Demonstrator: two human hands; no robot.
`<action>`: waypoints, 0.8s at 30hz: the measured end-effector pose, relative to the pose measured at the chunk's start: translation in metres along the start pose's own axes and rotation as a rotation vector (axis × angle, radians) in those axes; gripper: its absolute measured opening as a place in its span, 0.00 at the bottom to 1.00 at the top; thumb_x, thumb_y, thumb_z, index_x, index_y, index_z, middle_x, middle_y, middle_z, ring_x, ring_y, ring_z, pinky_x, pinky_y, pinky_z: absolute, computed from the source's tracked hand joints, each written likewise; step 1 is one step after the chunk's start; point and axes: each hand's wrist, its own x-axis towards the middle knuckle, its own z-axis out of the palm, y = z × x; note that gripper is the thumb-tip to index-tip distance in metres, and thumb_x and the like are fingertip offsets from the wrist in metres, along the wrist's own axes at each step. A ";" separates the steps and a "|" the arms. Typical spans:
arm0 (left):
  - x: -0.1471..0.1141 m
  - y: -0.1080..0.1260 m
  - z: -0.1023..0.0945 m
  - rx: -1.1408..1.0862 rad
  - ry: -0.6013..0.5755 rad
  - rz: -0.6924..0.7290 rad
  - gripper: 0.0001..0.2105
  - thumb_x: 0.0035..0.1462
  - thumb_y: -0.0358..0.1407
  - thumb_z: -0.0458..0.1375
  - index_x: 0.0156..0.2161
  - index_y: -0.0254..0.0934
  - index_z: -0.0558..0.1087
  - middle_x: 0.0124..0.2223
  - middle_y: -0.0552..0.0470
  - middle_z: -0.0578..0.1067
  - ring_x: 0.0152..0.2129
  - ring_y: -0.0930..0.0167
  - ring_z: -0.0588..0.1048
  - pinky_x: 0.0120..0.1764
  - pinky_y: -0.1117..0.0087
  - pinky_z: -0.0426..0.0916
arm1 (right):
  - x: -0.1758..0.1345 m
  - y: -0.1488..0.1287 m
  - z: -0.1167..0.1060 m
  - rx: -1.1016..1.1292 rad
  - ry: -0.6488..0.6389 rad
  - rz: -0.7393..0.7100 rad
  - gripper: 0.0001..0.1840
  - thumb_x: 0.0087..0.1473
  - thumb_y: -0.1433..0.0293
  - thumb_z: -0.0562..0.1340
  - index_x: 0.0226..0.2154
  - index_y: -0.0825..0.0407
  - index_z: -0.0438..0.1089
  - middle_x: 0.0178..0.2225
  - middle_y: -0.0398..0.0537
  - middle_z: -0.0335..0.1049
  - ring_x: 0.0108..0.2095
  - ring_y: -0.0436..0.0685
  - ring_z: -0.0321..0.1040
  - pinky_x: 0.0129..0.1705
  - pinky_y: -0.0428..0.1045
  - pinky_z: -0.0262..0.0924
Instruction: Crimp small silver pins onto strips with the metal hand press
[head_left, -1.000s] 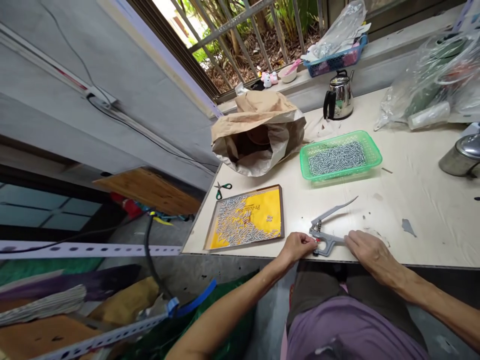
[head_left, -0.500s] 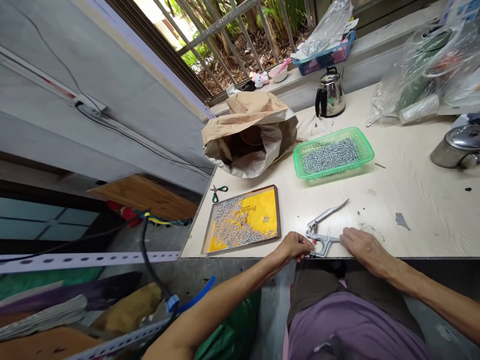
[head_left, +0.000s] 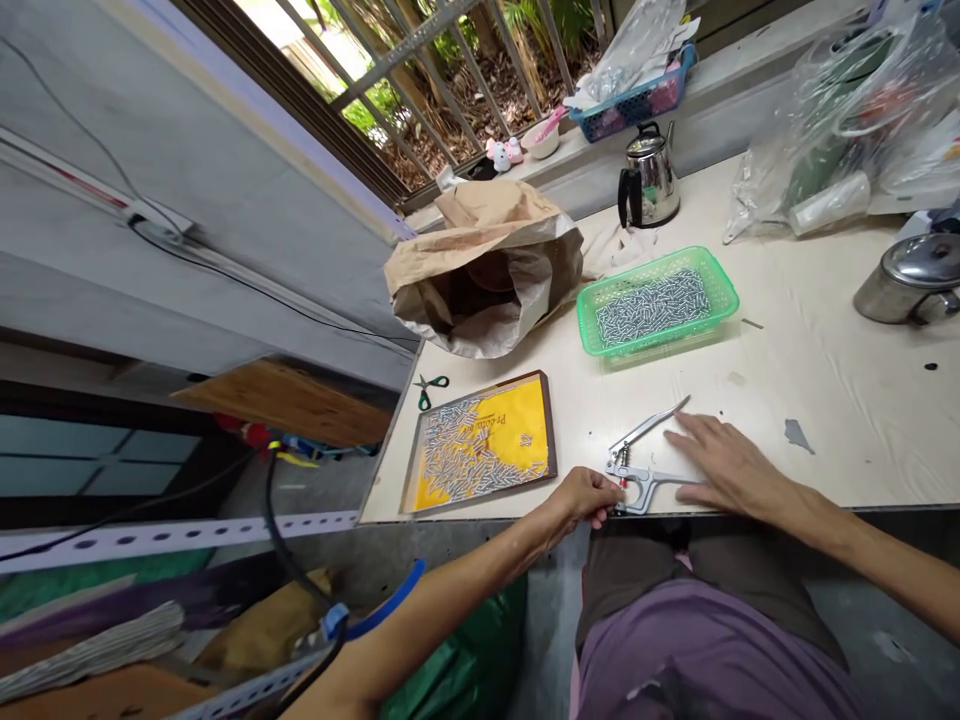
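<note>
Hand pliers [head_left: 643,478] with a grey metal body, a spring and a small red part lie at the table's front edge, handles apart and pointing right. My left hand [head_left: 588,497] is closed in a pinch at the jaw end, beside the red part; what is between its fingertips is too small to make out. Over the right end of the handles, my right hand [head_left: 724,465] is open, thumb and fingers spread around them without gripping. Left of the pliers, a shallow tray [head_left: 553,425] with a yellow sheet holds many small silvery pieces [head_left: 465,470].
A green basket [head_left: 589,338] of similar pieces stands behind the pliers. Scissors [head_left: 430,390] lie left, near an open brown paper bag [head_left: 480,250]. Farther back are a kettle [head_left: 651,180] and plastic bags [head_left: 810,150]; a steel pot [head_left: 907,280] sits at right.
My right hand has opened its fingers and shifted up off the lower handle. My left hand stays at the jaws. The whole view has shifted slightly.
</note>
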 end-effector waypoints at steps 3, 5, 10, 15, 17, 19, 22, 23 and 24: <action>0.000 -0.003 0.000 -0.019 0.015 -0.009 0.17 0.38 0.42 0.69 0.22 0.31 0.70 0.14 0.61 0.64 0.09 0.81 0.60 0.14 0.79 0.57 | 0.008 0.016 0.000 0.004 -0.057 0.007 0.46 0.45 0.52 0.66 0.60 0.52 0.52 0.62 0.65 0.49 0.62 0.72 0.44 0.54 0.64 0.52; 0.000 -0.004 0.001 -0.037 0.025 -0.005 0.16 0.39 0.42 0.68 0.24 0.30 0.71 0.15 0.61 0.64 0.09 0.81 0.61 0.14 0.79 0.57 | 0.013 0.020 -0.002 -0.001 -0.091 -0.012 0.49 0.42 0.50 0.66 0.60 0.53 0.52 0.61 0.65 0.52 0.62 0.73 0.44 0.56 0.65 0.49; -0.002 -0.005 0.003 -0.065 0.039 0.000 0.16 0.40 0.41 0.68 0.24 0.31 0.70 0.14 0.62 0.63 0.09 0.81 0.61 0.14 0.79 0.57 | 0.022 0.015 -0.009 -0.025 -0.087 -0.010 0.47 0.38 0.53 0.70 0.56 0.57 0.57 0.53 0.66 0.61 0.55 0.72 0.55 0.55 0.66 0.48; -0.003 -0.003 0.006 -0.061 0.058 -0.004 0.15 0.42 0.41 0.68 0.24 0.31 0.69 0.14 0.62 0.62 0.09 0.81 0.61 0.14 0.79 0.57 | 0.023 0.007 -0.016 -0.064 -0.080 0.008 0.41 0.36 0.56 0.72 0.49 0.58 0.63 0.45 0.60 0.67 0.45 0.68 0.63 0.51 0.63 0.52; -0.005 -0.003 0.006 -0.025 0.069 0.000 0.14 0.45 0.40 0.66 0.25 0.31 0.69 0.14 0.62 0.62 0.10 0.81 0.61 0.15 0.78 0.58 | 0.023 0.005 -0.019 -0.078 -0.078 0.008 0.36 0.37 0.57 0.72 0.46 0.57 0.65 0.42 0.58 0.67 0.42 0.66 0.63 0.48 0.60 0.55; -0.009 -0.004 0.006 0.076 0.084 0.010 0.13 0.50 0.40 0.62 0.25 0.31 0.70 0.15 0.60 0.62 0.11 0.79 0.61 0.17 0.77 0.60 | 0.022 0.002 -0.021 -0.075 -0.083 0.004 0.30 0.39 0.58 0.71 0.42 0.56 0.67 0.40 0.56 0.67 0.40 0.63 0.63 0.44 0.56 0.56; -0.016 -0.005 0.009 0.374 0.252 0.236 0.11 0.55 0.37 0.57 0.26 0.32 0.71 0.22 0.55 0.68 0.20 0.74 0.68 0.25 0.73 0.66 | 0.019 -0.002 -0.020 -0.069 -0.088 0.008 0.23 0.41 0.61 0.71 0.37 0.55 0.67 0.37 0.53 0.67 0.37 0.60 0.62 0.40 0.53 0.56; -0.017 -0.004 0.012 0.487 0.336 0.382 0.09 0.56 0.37 0.56 0.29 0.33 0.72 0.27 0.53 0.71 0.25 0.72 0.71 0.30 0.71 0.67 | 0.018 -0.003 -0.020 -0.073 -0.084 0.009 0.22 0.42 0.61 0.71 0.36 0.55 0.67 0.37 0.53 0.67 0.37 0.60 0.62 0.39 0.53 0.56; -0.017 -0.002 0.016 0.592 0.409 0.541 0.08 0.57 0.37 0.56 0.33 0.34 0.72 0.32 0.50 0.72 0.30 0.69 0.71 0.35 0.68 0.68 | 0.018 -0.004 -0.019 -0.078 -0.077 0.009 0.21 0.42 0.62 0.71 0.35 0.55 0.67 0.36 0.52 0.67 0.36 0.60 0.62 0.39 0.53 0.56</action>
